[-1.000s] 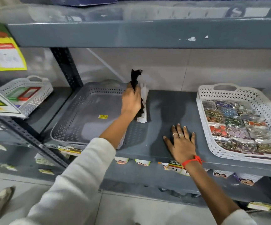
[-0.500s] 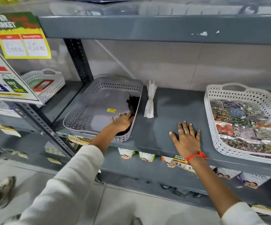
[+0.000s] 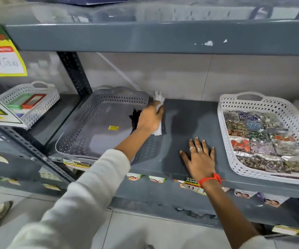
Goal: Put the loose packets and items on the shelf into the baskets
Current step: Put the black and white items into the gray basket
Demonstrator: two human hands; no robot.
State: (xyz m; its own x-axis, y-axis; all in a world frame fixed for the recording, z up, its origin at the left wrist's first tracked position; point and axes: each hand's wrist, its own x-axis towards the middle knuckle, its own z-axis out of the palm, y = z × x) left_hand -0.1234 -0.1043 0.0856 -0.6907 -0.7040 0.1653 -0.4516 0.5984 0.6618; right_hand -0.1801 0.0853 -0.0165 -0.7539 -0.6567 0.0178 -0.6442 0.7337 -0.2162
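Reaching across the middle of the frame, my left hand [image 3: 149, 118] has its fingers curled around a white bundle [image 3: 158, 112] that lies on the shelf [image 3: 190, 123] just beside the right wall of the grey basket [image 3: 95, 123]. The bundle's top pokes out above my knuckles and its lower end shows below my palm; whether it is lifted off the shelf yet, I cannot tell. My right hand [image 3: 199, 156] lies flat and spread, palm down on bare shelf at lower centre, holding nothing. I judge it is there to steady me while I lean in.

Outward from the left hand, a black item [image 3: 134, 118] sits inside the grey basket against its right wall, partly hidden by my wrist. The rest of that basket looks empty apart from a small yellow sticker [image 3: 113, 127], so there is plenty of room for the bundle right next to it.

At the right of the frame a white basket [image 3: 263, 103] is packed with shiny packets [image 3: 260, 139] in neat rows. Between the two baskets the shelf shows nothing loose except the bundle I hold, which looks like the last piece to move.
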